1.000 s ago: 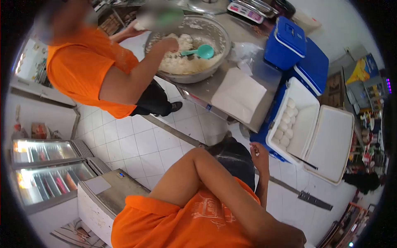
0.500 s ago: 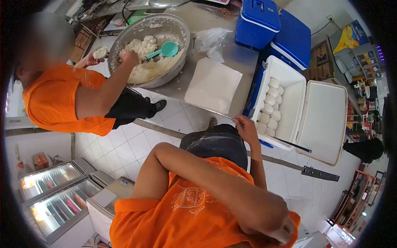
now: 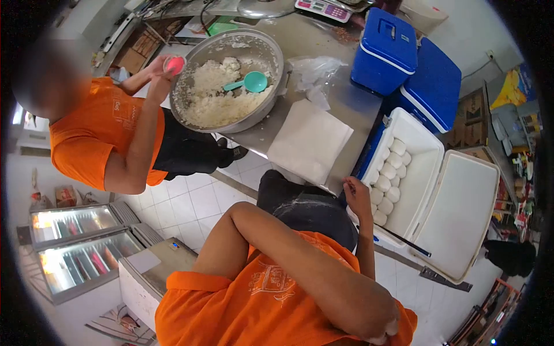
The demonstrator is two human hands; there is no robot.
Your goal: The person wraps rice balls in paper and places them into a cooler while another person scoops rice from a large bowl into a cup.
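Observation:
My right hand (image 3: 358,197) is at the near corner of the metal table (image 3: 355,135), its fingers curled against the edge. Just beyond it lies a pile of white paper sheets (image 3: 309,141). Across my chest runs my left forearm, and my left hand (image 3: 385,334) lies at my right upper arm at the bottom of the view, its fingers mostly hidden. An uncovered white cooler (image 3: 424,144) beside my right hand holds several round white balls (image 3: 386,184).
A large metal bowl (image 3: 277,98) of white crumbly food (image 3: 210,104) holds a turquoise scoop (image 3: 255,82). A co-worker (image 3: 124,132) beside it holds a bright pink round object (image 3: 175,64). Blue coolers (image 3: 384,52), a clear plastic bag (image 3: 317,75) and a scale (image 3: 323,8) stand farther back.
The view has shifted, so most things sit lower and farther right. The co-worker's hand has left the bowl; both hands now meet at the pink object. My hands stay in about the same places.

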